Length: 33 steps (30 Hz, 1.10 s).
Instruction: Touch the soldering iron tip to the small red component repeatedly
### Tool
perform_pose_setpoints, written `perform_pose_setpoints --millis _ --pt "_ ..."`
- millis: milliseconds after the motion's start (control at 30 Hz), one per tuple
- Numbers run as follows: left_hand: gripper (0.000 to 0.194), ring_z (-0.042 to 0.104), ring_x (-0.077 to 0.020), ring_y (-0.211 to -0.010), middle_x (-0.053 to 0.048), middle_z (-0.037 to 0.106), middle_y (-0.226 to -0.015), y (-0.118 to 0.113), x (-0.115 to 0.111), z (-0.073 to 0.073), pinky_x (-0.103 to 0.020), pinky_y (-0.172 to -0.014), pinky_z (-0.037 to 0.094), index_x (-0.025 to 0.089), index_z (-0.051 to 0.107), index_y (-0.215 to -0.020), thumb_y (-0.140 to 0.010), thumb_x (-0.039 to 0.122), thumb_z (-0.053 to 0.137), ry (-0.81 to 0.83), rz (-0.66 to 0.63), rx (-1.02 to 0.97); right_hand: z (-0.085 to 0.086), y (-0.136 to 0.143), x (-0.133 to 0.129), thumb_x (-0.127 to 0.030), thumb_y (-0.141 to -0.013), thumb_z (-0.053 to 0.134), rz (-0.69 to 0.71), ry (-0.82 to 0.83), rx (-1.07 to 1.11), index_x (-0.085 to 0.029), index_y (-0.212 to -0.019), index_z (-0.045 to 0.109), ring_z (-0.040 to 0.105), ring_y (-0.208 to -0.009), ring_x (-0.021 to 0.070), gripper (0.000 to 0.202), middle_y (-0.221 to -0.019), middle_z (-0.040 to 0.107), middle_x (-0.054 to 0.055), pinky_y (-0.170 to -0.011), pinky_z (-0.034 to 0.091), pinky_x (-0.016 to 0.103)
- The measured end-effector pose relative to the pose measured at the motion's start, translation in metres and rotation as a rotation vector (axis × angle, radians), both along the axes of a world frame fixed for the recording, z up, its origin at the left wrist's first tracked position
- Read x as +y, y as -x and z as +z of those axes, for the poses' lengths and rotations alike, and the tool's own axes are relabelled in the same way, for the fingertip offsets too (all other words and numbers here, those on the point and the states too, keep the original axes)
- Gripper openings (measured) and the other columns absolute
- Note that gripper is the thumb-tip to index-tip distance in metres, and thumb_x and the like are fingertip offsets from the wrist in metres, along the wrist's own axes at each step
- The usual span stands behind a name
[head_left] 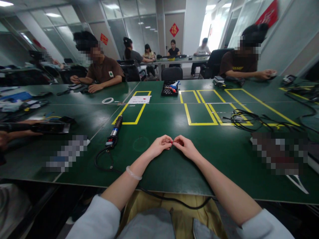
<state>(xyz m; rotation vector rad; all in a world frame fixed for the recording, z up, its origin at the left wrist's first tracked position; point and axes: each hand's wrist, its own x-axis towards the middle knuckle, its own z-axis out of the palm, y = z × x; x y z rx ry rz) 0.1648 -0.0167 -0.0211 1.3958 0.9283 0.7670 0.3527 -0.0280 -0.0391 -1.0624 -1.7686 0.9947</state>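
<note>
Hands (pixel 172 145) pinching a tiny red piece (pixel 171 142); beyond, black tray (pixel 163 92) with red-and-blue items (pixel 173 87).

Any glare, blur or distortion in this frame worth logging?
Head view: wide-angle stretching toward the edges; bright glass washed out at the back; pale glare on the table, left side; pixelated patches masking detail; red piece too small to identify.

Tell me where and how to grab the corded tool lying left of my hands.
Take the corded tool around its silver middle, probably best from above with your left hand. It lies lengthwise on the table, and that straight, round section looks easy to wrap; the near end is bulkier and trails the cable.
</note>
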Motion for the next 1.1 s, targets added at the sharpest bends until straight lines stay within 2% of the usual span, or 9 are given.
perform_pose_setpoints --millis 267,500,567,667,800,867,933,1033,1100 --pt "0.022 0.055 -0.0073 -0.068 0.0 0.056 -0.082 -0.003 0.0 -0.006 -0.021 -0.062 0.045 0.015 0.051 -0.086 -0.07 0.019 0.066 -0.127 0.021 0.024 0.0 0.0 0.001 -0.031 -0.077 0.064 -0.011 -0.005 -0.03 -0.017 -0.093 0.059 0.052 -0.063 0.011 0.022 -0.078 0.062 0.0 -0.059 0.042 0.023" --pt "0.017 0.057 -0.0094 -0.073 -0.001 0.059 -0.085 -0.004 0.001 -0.008 -0.023 -0.066 0.045 0.015 0.052 -0.084 -0.072 0.018 0.063 -0.214 0.011 0.116 0.0 -0.001 0.0 -0.025 -0.078 0.063 -0.033 -0.102 -0.111 -0.018 -0.091 0.061 0.054 -0.068 0.0119 0.015 -0.08 0.061 0.0 -0.063 0.042 0.024" --pt "0.018 0.059 -0.0101 -0.075 -0.002 0.06 -0.088 -0.004 0.0 -0.005 -0.024 -0.069 0.046 0.015 0.052 -0.087 -0.073 0.02 0.063 -0.234 0.001 0.146 0.0 -0.002 0.0 -0.024 -0.078 0.063 -0.035 -0.123 -0.125 -0.018 -0.089 0.061 0.054 -0.068 0.0121 0.013 -0.08 0.06 0.0 -0.063 0.042 0.024" --pt "0.034 0.06 -0.013 -0.084 -0.006 0.06 -0.101 0.006 -0.002 0.003 -0.028 -0.076 0.049 0.017 0.054 -0.104 -0.074 0.026 0.066 -0.273 0.011 0.238 0.002 -0.003 0.0 -0.024 -0.079 0.063 -0.042 -0.113 -0.14 -0.017 -0.088 0.061 0.054 -0.068 0.0123 0.012 -0.078 0.06 0.0 -0.063 0.042 0.024" --pt "0.051 0.057 -0.0192 -0.104 -0.009 0.054 -0.119 0.049 -0.004 0.019 -0.036 -0.09 0.047 0.023 0.049 -0.126 -0.079 0.037 0.061 -0.483 0.083 0.529 0.005 -0.004 -0.001 -0.025 -0.079 0.062 -0.048 -0.084 -0.147 -0.017 -0.089 0.061 0.053 -0.067 0.0124 0.013 -0.075 0.059 0.0 -0.064 0.042 0.024" --pt "0.053 0.052 -0.0224 -0.114 -0.01 0.051 -0.125 0.082 -0.004 0.025 -0.04 -0.099 0.042 0.023 0.047 -0.13 -0.082 0.041 0.057 -0.612 0.181 0.734 0.006 -0.003 -0.002 -0.026 -0.079 0.063 -0.046 -0.073 -0.149 -0.017 -0.089 0.061 0.053 -0.067 0.0124 0.014 -0.074 0.059 0.0 -0.064 0.041 0.024" --pt "0.056 0.046 -0.0266 -0.121 -0.012 0.047 -0.13 0.118 -0.003 0.028 -0.043 -0.103 0.038 0.02 0.044 -0.133 -0.083 0.042 0.054 -0.68 0.332 0.97 0.006 -0.002 -0.003 -0.026 -0.078 0.063 -0.043 -0.061 -0.152 -0.017 -0.089 0.062 0.053 -0.067 0.0125 0.014 -0.074 0.059 0.0 -0.064 0.041 0.024" --pt "0.067 0.041 -0.0337 -0.125 -0.018 0.04 -0.138 0.172 -0.002 0.029 -0.047 -0.102 0.037 0.013 0.039 -0.137 -0.081 0.046 0.053 -0.641 0.547 1.289 0.005 0.0 -0.004 -0.025 -0.078 0.063 -0.037 -0.048 -0.144 -0.017 -0.089 0.062 0.054 -0.067 0.0124 0.013 -0.075 0.059 0.0 -0.064 0.041 0.024" --pt "0.07 0.042 -0.0365 -0.123 -0.02 0.039 -0.14 0.203 -0.001 0.028 -0.047 -0.098 0.039 0.011 0.038 -0.136 -0.079 0.05 0.052 -0.532 0.592 1.426 0.005 0.002 -0.003 -0.025 -0.078 0.063 -0.034 -0.04 -0.138 -0.016 -0.089 0.062 0.054 -0.066 0.0121 0.014 -0.074 0.059 0.0 -0.063 0.041 0.024"
